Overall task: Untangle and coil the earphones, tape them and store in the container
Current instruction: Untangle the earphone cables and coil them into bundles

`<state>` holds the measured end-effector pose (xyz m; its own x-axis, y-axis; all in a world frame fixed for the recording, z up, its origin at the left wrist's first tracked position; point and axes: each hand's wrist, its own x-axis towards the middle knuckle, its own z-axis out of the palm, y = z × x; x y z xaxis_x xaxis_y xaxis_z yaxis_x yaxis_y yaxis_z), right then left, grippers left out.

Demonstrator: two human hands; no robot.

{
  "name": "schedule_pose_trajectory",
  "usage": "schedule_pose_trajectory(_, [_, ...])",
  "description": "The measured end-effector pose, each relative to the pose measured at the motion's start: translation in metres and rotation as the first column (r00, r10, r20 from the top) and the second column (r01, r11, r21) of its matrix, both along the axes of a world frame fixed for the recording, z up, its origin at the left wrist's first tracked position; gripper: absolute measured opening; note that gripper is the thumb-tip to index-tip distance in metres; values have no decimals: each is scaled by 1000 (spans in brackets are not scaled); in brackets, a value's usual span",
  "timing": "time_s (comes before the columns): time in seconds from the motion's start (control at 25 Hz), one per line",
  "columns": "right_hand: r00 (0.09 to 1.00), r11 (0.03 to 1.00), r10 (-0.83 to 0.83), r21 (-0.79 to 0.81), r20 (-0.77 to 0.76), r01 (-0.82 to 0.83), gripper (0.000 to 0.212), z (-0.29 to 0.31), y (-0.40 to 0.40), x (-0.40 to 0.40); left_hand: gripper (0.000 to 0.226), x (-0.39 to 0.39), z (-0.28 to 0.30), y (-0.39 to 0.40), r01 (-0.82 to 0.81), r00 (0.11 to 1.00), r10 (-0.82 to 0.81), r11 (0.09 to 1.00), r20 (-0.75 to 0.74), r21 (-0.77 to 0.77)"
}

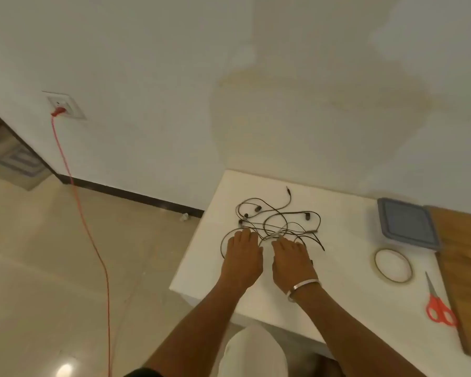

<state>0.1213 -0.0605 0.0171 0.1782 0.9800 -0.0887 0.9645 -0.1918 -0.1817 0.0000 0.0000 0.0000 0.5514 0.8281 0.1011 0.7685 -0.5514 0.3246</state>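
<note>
Here, a left hand (242, 254) and right hand (290, 259) rest side by side, fingers straight and together, on tangled earphones (278, 219) on a white table (337, 268); the lidded container (407, 224) sits well apart.

A white desk (337, 270) stands against a pale, stained wall (174, 63); red-handled scissors (437, 303) lie near its right edge, beside a wooden board (462, 257); on the wall to the left, a socket (65, 106) holds a red plug (58, 112), whose red cable (93, 240) trails down across the glossy beige tiled floor (38, 254); a dark skirting (136, 195) lines the wall's foot
</note>
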Motion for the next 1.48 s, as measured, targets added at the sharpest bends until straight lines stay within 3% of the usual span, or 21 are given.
schedule_pose_trajectory(0.24, [983, 981, -175, 90, 51, 170, 25, -30, -5, 35, 26, 24, -26, 0, 30, 1000, -30, 1000, 2, 7])
schedule_pose_trajectory(0.4, [968, 965, -251, 82, -7, 251, 21, -35, -8, 42, 23, 33, -29, -1, 31, 999, -30, 999, -19, 45])
schedule_pose_trajectory(0.84, [974, 973, -220, 56, -48, 223, 20, -32, -8, 53, 30, 47, -22, -6, 166, 983, -166, 986, 82, 0])
schedule_pose_trajectory(1.0, [896, 962, -258, -6, -361, 274, 17, -30, -7, 59, 32, 50, -23, -8, 218, 970, -209, 974, 125, -61])
schedule_pose_trajectory(1.12, [799, 942, -227, 84, -556, 326, 5, -26, -14, 60, 34, 52, -23, -10, 259, 955, -235, 957, 181, -127])
schedule_pose_trajectory(1.28, [786, 951, -157, 123, -597, 284, 10, -19, -24, 61, 39, 63, -16, -14, 178, 938, -57, 926, 342, -334])
schedule_pose_trajectory(1.36, [776, 955, -160, 105, -609, 279, 4, -17, -27, 62, 33, 68, -17, -13, 128, 949, 6, 907, 316, -401])
schedule_pose_trajectory(1.48, [758, 903, -264, 124, -596, 412, 3, -16, -28, 70, 23, 69, -23, -9, 77, 965, 32, 912, 258, -403])
